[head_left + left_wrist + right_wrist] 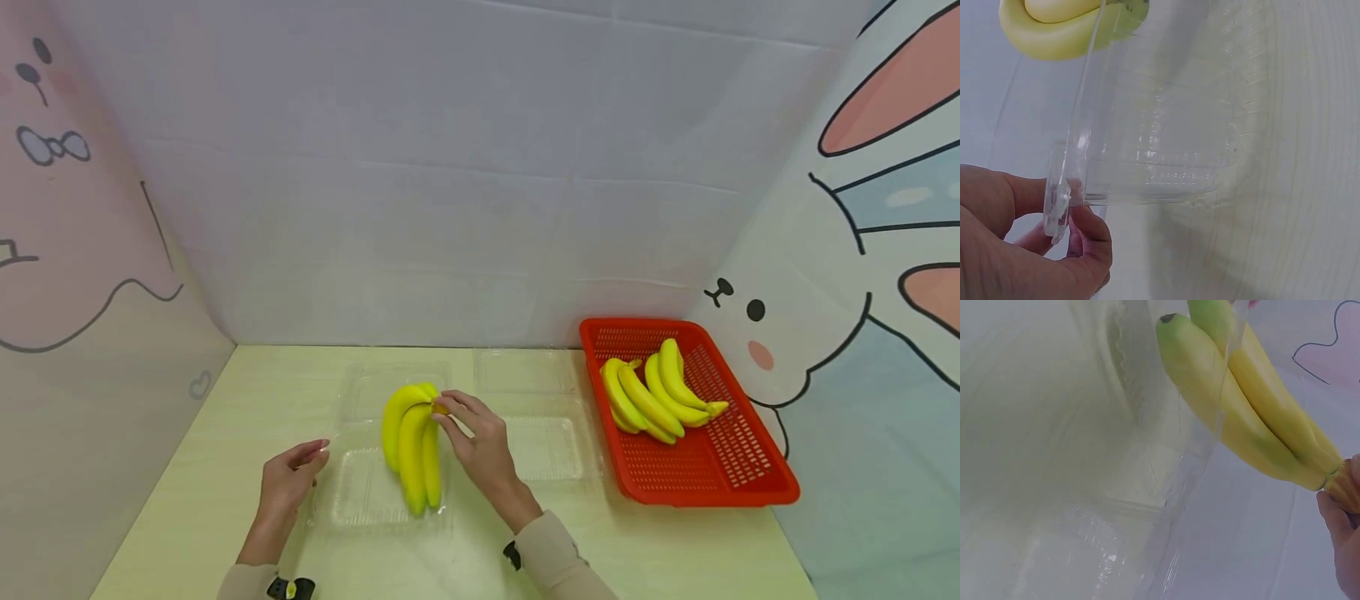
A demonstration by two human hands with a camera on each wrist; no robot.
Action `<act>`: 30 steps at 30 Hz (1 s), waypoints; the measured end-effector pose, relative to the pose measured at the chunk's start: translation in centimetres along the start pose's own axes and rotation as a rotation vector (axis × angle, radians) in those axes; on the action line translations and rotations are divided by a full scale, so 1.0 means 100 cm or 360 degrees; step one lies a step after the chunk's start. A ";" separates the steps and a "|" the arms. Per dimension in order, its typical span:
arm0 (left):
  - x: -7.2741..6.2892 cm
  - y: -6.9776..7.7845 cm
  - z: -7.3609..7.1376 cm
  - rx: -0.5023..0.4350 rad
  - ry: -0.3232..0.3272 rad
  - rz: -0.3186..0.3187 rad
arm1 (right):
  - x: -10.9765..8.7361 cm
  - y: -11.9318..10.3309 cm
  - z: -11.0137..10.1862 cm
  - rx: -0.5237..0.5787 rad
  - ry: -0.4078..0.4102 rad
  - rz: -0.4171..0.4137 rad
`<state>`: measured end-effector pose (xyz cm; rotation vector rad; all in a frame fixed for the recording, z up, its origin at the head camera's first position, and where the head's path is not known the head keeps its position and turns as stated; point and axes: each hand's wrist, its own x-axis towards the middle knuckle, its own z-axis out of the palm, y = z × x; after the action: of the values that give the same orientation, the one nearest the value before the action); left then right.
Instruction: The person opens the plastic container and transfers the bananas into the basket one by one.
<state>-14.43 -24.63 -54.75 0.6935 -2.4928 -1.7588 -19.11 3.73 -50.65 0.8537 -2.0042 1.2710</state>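
Observation:
A bunch of yellow bananas [412,446] hangs over a clear plastic clamshell box [352,492], its tips toward the person. My right hand [483,450] pinches the bunch by its brownish stem [1342,487]. In the right wrist view, green-tinged banana tips [1179,337] show partly through the clear plastic. My left hand [291,479] holds the left edge of the box between thumb and fingers. The left wrist view shows that grip at the box's rim tab [1057,194], with the banana bunch [1054,37] at the top.
Right of the bunch lies a second open clear clamshell box [551,450]. A red plastic basket [705,493] stands at the right of the pale wooden table [202,492], with two more banana bunches [637,400] inside. White cloth walls [450,208] with cartoon prints enclose the back and sides.

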 end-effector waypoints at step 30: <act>0.005 -0.008 0.004 0.0002 0.0013 -0.0035 | -0.003 0.005 -0.046 0.0344 0.0396 0.0534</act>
<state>-14.73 -24.73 -55.72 0.7300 -2.4910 -1.7576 -18.67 8.16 -49.52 0.4333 -1.8825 1.7154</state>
